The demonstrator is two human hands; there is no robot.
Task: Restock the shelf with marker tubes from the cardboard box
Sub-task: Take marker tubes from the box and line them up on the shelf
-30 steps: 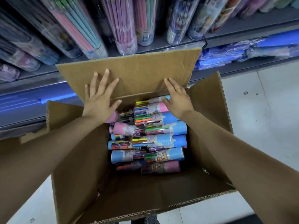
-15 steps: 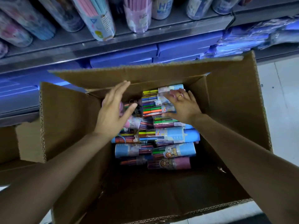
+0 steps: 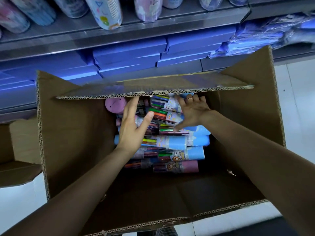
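Observation:
An open cardboard box point(image 3: 73, 133) stands on the floor below the shelf point(image 3: 119, 34), its far flap folded inward over the contents. Several marker tubes point(image 3: 179, 142) with blue and pink ends lie stacked inside at the far end. My left hand point(image 3: 133, 126) rests flat on the left tubes, fingers apart, holding nothing. My right hand point(image 3: 190, 111), a ring on one finger, spreads over a tube of coloured markers point(image 3: 163, 114) near the flap, thumb pressed on the tube below; no grip is closed around it.
Upright clear tubes point(image 3: 105, 12) line the upper shelf. Blue flat boxes point(image 3: 129, 53) fill the lower shelf behind the box. Another cardboard box point(image 3: 18, 150) sits at left. White tiled floor point(image 3: 298, 108) lies to the right.
Both hands left the far flap and went down into the box onto the tubes. The flap fell inward, and the view tilted down toward the box.

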